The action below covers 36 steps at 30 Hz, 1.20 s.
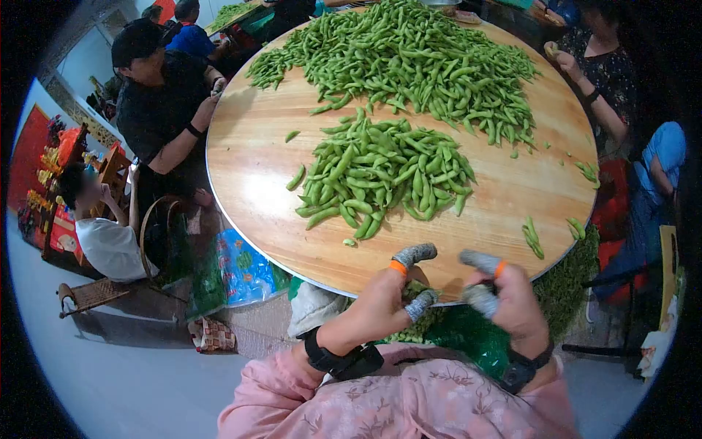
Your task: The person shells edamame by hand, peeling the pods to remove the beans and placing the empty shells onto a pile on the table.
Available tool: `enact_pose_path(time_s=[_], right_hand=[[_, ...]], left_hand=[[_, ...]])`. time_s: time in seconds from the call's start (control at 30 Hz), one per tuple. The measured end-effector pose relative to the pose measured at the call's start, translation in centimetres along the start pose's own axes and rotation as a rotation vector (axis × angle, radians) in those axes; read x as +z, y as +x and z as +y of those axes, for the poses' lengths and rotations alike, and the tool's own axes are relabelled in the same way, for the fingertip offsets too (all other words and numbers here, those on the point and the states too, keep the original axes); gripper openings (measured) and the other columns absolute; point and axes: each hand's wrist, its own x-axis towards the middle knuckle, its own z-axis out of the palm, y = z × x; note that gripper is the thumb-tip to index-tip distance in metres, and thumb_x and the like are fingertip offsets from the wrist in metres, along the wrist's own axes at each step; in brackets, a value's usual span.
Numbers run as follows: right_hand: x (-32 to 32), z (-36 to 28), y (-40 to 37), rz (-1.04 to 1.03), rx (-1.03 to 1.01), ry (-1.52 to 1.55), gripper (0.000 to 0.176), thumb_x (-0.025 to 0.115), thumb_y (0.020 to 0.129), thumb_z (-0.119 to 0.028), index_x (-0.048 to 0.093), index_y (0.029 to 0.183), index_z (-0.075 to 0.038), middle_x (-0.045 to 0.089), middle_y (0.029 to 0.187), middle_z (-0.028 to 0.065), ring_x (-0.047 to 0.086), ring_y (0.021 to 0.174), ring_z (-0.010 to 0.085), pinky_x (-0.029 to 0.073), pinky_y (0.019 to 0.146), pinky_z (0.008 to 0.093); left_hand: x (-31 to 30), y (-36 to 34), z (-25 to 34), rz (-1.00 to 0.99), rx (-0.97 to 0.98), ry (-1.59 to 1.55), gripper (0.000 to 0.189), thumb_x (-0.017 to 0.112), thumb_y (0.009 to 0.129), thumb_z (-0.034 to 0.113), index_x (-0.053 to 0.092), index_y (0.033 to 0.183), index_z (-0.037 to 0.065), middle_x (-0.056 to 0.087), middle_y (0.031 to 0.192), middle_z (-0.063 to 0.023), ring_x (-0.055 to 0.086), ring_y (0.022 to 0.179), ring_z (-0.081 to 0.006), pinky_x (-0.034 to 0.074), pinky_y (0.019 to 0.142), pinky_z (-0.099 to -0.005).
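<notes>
Right hand (516, 301): fingers apart, left hand (373, 301): can't tell. Bump the table (256, 183) and those edge pods (577, 227) might drop

green pods (387, 168) – tan, wood-grained tabletop (248, 161) – grey finger covers (414, 254), orange bands (501, 269), pink leaf-printed clothing (409, 402)

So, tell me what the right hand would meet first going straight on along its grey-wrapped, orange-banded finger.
Likely the grey-wrapped, orange-banded finger of the left hand, though relative depth is unclear.
</notes>
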Motion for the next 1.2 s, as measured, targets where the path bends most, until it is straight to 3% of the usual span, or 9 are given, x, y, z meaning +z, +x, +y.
enact_pose_path(time_s=[0.07,0.3,0.43,0.5,0.53,0.67,0.73,0.97,1.2], right_hand=[[1.5,-0.2,0.6,-0.187,-0.056,-0.081,0.034,0.056,0.069,-0.003,0.052,0.102,0.002,0.057,0.07,0.0099,0.054,0.063,0.0127,0.043,0.061,0.0254],[1.3,0.4,1.0,-0.32,0.011,-0.093,0.02,0.055,0.069,-0.003,0.057,0.089,0.001,0.059,0.071,0.0105,0.055,0.065,0.0138,0.043,0.06,0.0259],[-3.8,1.4,1.2,0.406,0.098,-0.363,0.023,0.054,0.071,-0.003,0.056,0.094,0.001,0.06,0.075,0.0095,0.054,0.068,0.0138,0.044,0.062,0.0269],[-5.3,2.2,1.3,0.49,0.069,-0.419,0.024,0.054,0.071,-0.003,0.056,0.095,0.001,0.059,0.077,0.0109,0.055,0.07,0.0155,0.043,0.064,0.0279],[-5.6,2.4,1.3,0.566,0.033,-0.472,0.025,0.054,0.071,-0.004,0.055,0.096,0.001,0.058,0.079,0.0123,0.055,0.072,0.0172,0.043,0.065,0.0289],[-1.8,3.0,2.2,0.358,-0.096,-0.441,0.025,0.053,0.072,-0.004,0.055,0.096,0.0,0.056,0.081,0.015,0.055,0.073,0.023,0.043,0.068,0.0313],[-0.7,3.4,3.0,0.13,-0.235,-0.555,0.024,0.051,0.072,-0.004,0.056,0.095,0.0,0.055,0.083,0.0168,0.055,0.075,0.0273,0.043,0.068,0.0325],[-5.2,5.6,2.9,0.432,-0.041,-0.381,0.02,0.053,0.071,0.001,0.056,0.09,0.004,0.057,0.08,0.0125,0.056,0.072,0.0194,0.044,0.066,0.0271],[-0.3,3.1,1.0,0.207,-0.043,0.113,0.019,0.054,0.076,0.0,0.055,0.095,0.002,0.058,0.082,0.0051,0.054,0.073,0.0114,0.044,0.067,0.0235]], left_hand=[[0.2,-0.1,0.9,-0.046,-0.018,0.108,0.06,0.057,0.072,-0.001,0.024,0.123,0.002,0.053,0.081,-0.0063,0.051,0.074,-0.0104,0.042,0.062,-0.0214],[-0.3,-0.6,0.7,-0.079,-0.078,0.043,0.054,0.055,0.073,-0.001,0.03,0.12,0.002,0.055,0.081,-0.0069,0.053,0.074,-0.0119,0.043,0.065,-0.0234],[-3.4,-1.5,0.3,0.233,0.072,0.346,0.025,0.046,0.075,-0.005,0.054,0.098,0.001,0.059,0.089,-0.0098,0.054,0.083,-0.0134,0.041,0.074,-0.0247],[-6.5,-0.9,-0.5,0.449,0.19,0.608,0.028,0.05,0.071,-0.003,0.053,0.099,0.002,0.058,0.075,-0.0173,0.059,0.069,-0.0254,0.045,0.062,-0.0299],[-7.4,-0.6,-0.3,0.501,-0.007,0.595,0.024,0.051,0.072,0.0,0.054,0.096,0.001,0.057,0.074,-0.0198,0.058,0.067,-0.0299,0.045,0.058,-0.0327],[-10.7,1.3,-1.9,0.38,-0.075,1.063,0.023,0.057,0.073,0.015,0.053,0.087,-0.002,0.055,0.064,-0.0175,0.057,0.06,-0.0279,0.044,0.053,-0.0335],[-11.1,2.2,-2.0,0.264,-0.233,1.256,0.028,0.059,0.071,0.026,0.052,0.078,0.0,0.054,0.067,-0.02,0.055,0.064,-0.0341,0.044,0.054,-0.0379],[-9.7,1.2,-2.4,0.277,-0.108,1.225,0.018,0.059,0.063,0.014,0.054,0.075,0.001,0.055,0.07,-0.0173,0.055,0.064,-0.0327,0.043,0.057,-0.0405],[-7.2,-0.3,-2.4,0.356,-0.034,0.818,0.01,0.058,0.068,0.005,0.051,0.074,0.001,0.055,0.068,-0.0143,0.055,0.063,-0.0299,0.044,0.058,-0.0352]])
